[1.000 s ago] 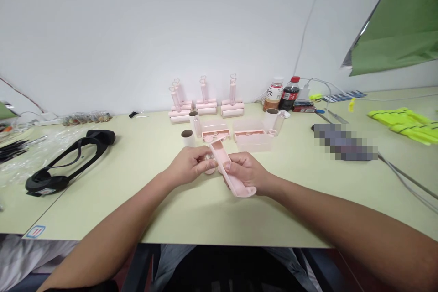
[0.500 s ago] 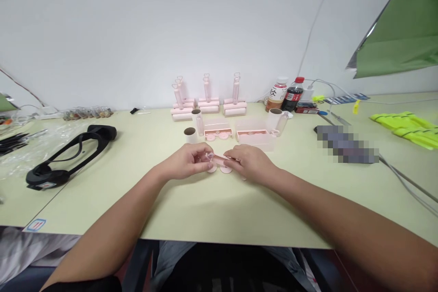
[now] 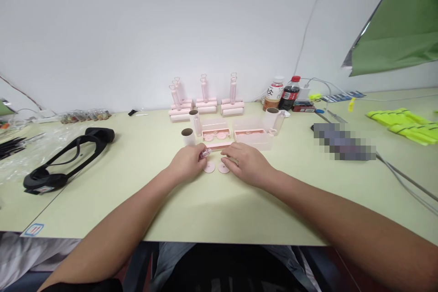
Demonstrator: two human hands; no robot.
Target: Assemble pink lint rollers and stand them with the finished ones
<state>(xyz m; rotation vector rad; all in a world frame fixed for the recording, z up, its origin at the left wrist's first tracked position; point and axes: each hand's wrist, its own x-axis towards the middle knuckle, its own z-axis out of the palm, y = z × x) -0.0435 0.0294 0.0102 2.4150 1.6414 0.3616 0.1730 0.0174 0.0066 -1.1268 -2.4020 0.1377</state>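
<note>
My left hand (image 3: 186, 162) is closed around a small clear plastic piece (image 3: 206, 152), whose end pokes out past the fingertips. My right hand (image 3: 251, 164) rests over the table with fingers apart and nothing visible in it. Its fingertips are at the right end of a long pink plastic housing (image 3: 219, 147), partly hidden behind both hands. Two flat pink discs lie between the hands: the left disc (image 3: 209, 167) beside my left fingers, the right disc (image 3: 223, 167) partly under my right fingers.
Beyond my hands sit pink cases (image 3: 249, 136), white paper rolls (image 3: 188, 136) and clear tubes (image 3: 278, 122). Several pink lint-roller-like units (image 3: 232, 108) line the wall. Bottles (image 3: 290, 96) stand back right, a black head strap (image 3: 68, 159) left, a pixelated object (image 3: 342, 142) right.
My hands have moved apart. The pink housing that was tilted between them now lies farther back on the table, and the two discs show more fully.
</note>
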